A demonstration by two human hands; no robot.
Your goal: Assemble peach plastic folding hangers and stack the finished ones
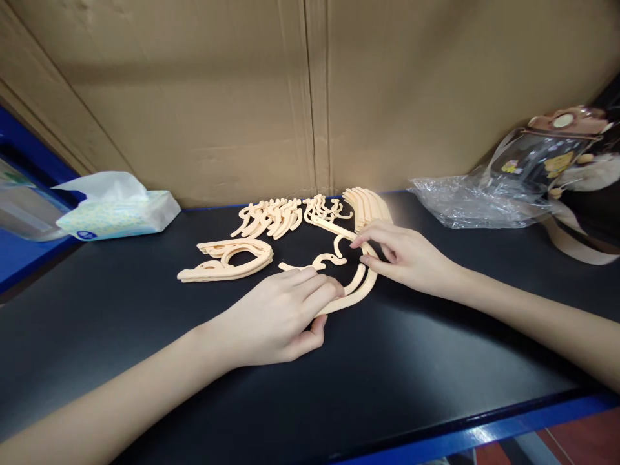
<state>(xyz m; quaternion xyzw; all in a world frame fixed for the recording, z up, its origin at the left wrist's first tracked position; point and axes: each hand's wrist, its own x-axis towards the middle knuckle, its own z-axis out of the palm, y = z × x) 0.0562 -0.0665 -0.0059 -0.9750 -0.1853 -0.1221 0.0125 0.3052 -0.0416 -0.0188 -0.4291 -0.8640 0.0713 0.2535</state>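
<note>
A beige plastic folding hanger (356, 299) lies partly unfolded on the black table, its curved arms bent round to the right. My left hand (288, 313) is closed over its near side, thumb below and fingers on top, hiding part of it. On the right side, my right hand (404, 253) grips the hanger's arm between thumb and fingertips. A loose-looking beige hook (329, 259) shows just beyond my left fingers; whether it is joined to the hanger I cannot tell. Folded beige hangers (261, 252) lie stacked to the left.
Behind the hands are piles of short curved pieces (271, 218), small hooks (320, 210) and long curved arms (371, 208). A tissue pack (121, 216) stands at left. Clear plastic wrap (475, 200) and a strapped bottle (537, 152) are at right. Cardboard (217, 97) rises behind.
</note>
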